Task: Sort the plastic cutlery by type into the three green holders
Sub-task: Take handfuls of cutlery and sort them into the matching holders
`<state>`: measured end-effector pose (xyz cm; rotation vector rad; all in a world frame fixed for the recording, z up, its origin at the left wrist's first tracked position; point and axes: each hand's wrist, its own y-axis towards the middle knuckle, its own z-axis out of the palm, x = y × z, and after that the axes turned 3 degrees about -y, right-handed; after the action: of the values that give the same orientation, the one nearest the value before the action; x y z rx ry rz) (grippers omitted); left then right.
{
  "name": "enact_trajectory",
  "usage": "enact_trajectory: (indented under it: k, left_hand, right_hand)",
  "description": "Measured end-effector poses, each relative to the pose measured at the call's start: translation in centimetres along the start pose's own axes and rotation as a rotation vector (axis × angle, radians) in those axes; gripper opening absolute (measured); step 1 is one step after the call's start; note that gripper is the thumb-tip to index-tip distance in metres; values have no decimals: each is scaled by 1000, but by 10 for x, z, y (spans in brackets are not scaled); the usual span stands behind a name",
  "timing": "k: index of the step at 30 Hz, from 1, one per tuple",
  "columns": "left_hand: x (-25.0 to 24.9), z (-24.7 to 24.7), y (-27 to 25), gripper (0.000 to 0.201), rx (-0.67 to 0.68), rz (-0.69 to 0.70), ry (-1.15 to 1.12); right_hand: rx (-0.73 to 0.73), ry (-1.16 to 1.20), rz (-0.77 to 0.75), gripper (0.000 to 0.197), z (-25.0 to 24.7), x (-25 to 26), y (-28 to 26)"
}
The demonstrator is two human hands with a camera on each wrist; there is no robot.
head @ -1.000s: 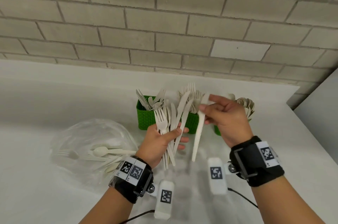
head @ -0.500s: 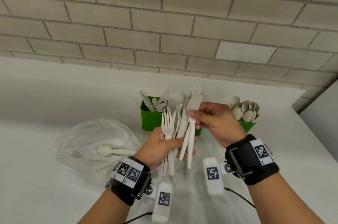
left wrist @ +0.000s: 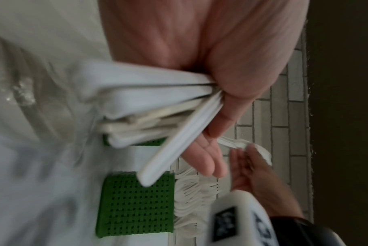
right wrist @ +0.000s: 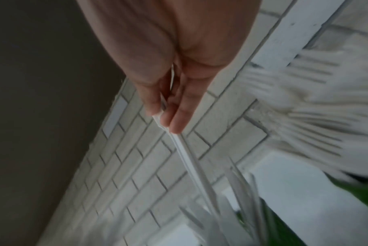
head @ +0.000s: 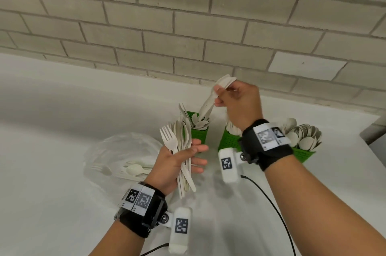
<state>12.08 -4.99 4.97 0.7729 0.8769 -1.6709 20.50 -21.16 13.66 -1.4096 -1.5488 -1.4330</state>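
Nearest, the left hand [head: 174, 164] gripped a bundle of forks and knives [head: 182, 151], tines up, above the white table [head: 52, 151]. Beside it lay a clear bag [head: 117, 151] with leftover cutlery. Farther back, the right hand [head: 238, 101] pinched a knife [head: 208, 101] over the left green holder [head: 198, 136]; the middle holder [head: 228, 141] and the spoon-filled right holder [head: 302, 154] stood before the brick wall [head: 188, 26].

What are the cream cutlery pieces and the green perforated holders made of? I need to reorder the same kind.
Cream cutlery pieces: thin matte off-white plastic, possibly a compostable kind; no shine. Green perforated holders: moulded plastic with a regular grid of small holes and a slight sheen.
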Motion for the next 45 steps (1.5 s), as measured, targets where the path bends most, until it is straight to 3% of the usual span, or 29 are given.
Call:
enact_trajectory:
  k: [2,4,6,8,10,15,19,22,26,36,41,45]
  left_hand:
    - [-2,1,1,18,9,2,-8]
    - [-4,2,0,19,27,-1,-20]
    - [-5,3,1,20,37,1,-24]
    - [-6,2,2,21,36,-2,-33]
    - [-6,3,2,24,46,-5,-42]
    - [-7,9,1,24,103,-15,-35]
    - [-3,15,-3,40,138,-26,15]
    - [1,19,-4,42,140,-34,31]
    - [2,24,-4,42,144,-34,50]
    - [2,29,-5,22,112,-7,55]
    - [2,26,-3,14,38,15,31]
    - [0,22,-2,12,24,22,57]
  right_hand:
    - [215,-327,55,7,14,-16,-2]
    - [443,-733,53,18,26,-23,-7]
    - [448,-829,11,37,34,-18,-13]
    - [277,-722,-92,42,32,-5,-20]
    - [196,-579,-152,33,25,5,-28]
    - [475,-294,83,28,8,6,-58]
    - [356,-55,176,13,-7,-4,-68]
    - [237,-70,185,16,-16,-10,-71]
    - [205,-139,157,13,-20,-14,-73]
    - [121,-5,117,3,-29,-14,-77]
    - [-65,176,130,16,-43,-11,-68]
    - [-133,203,27,12,-64,-1,-58]
